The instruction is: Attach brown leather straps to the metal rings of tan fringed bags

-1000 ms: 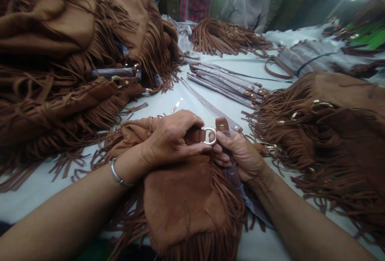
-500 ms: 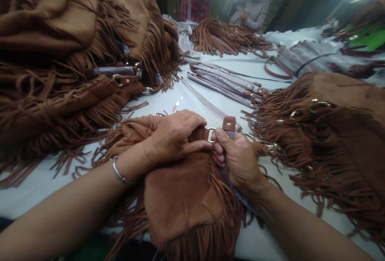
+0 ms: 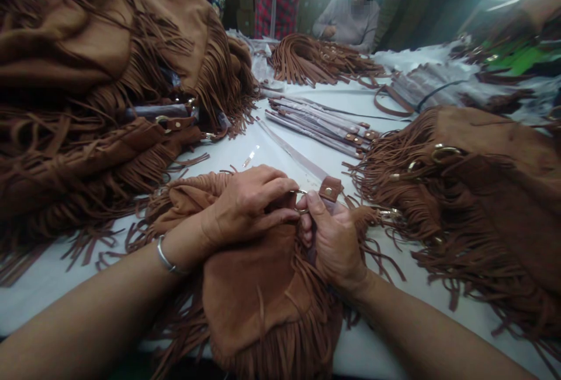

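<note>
A brown suede fringed bag (image 3: 249, 286) lies at the table's near edge, below my hands. My left hand (image 3: 248, 199) is closed on the bag's top side, thumb and fingers around a leather tab that they mostly hide. A gold metal ring (image 3: 301, 192) shows between my two hands. My right hand (image 3: 335, 237) is closed, its thumb and fingertips against the ring. The same hand grips a plastic-wrapped strap, whose brown leather end with a stud (image 3: 330, 189) sticks up above the fingers.
Fringed bags (image 3: 166, 41) are heaped on the left, and another bag (image 3: 495, 175) lies on the right. Wrapped straps (image 3: 315, 123) lie ahead on the white table (image 3: 245, 149). Beyond are a bundle of fringed leather (image 3: 307, 58) and several people, one in a checked apron (image 3: 277, 11).
The ring has turned from facing me to nearly edge-on between my hands. The strap end has tilted slightly. The whole view has shifted a little.
</note>
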Available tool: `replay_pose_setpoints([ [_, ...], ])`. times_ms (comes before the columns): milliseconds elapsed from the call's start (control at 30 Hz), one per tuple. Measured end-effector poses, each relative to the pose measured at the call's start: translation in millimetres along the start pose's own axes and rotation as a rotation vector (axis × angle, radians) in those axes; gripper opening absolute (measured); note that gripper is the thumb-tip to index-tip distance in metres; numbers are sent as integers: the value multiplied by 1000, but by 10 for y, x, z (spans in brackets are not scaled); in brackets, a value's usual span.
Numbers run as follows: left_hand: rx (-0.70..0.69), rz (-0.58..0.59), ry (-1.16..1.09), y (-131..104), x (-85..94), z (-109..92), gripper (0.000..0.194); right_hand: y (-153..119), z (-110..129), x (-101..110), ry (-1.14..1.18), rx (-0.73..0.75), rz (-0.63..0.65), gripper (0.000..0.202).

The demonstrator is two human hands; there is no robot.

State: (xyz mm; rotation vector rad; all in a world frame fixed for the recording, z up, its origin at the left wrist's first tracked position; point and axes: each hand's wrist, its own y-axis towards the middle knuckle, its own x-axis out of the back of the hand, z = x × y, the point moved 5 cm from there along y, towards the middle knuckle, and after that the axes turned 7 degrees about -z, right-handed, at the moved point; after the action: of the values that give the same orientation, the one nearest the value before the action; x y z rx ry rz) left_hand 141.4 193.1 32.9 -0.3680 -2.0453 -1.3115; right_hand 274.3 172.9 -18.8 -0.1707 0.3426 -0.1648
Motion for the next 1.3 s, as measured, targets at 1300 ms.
replay_pose_setpoints([
  [1300, 23, 129, 90, -4, -20, 79, 33, 297, 441, 185, -708, -123, 351, 45],
])
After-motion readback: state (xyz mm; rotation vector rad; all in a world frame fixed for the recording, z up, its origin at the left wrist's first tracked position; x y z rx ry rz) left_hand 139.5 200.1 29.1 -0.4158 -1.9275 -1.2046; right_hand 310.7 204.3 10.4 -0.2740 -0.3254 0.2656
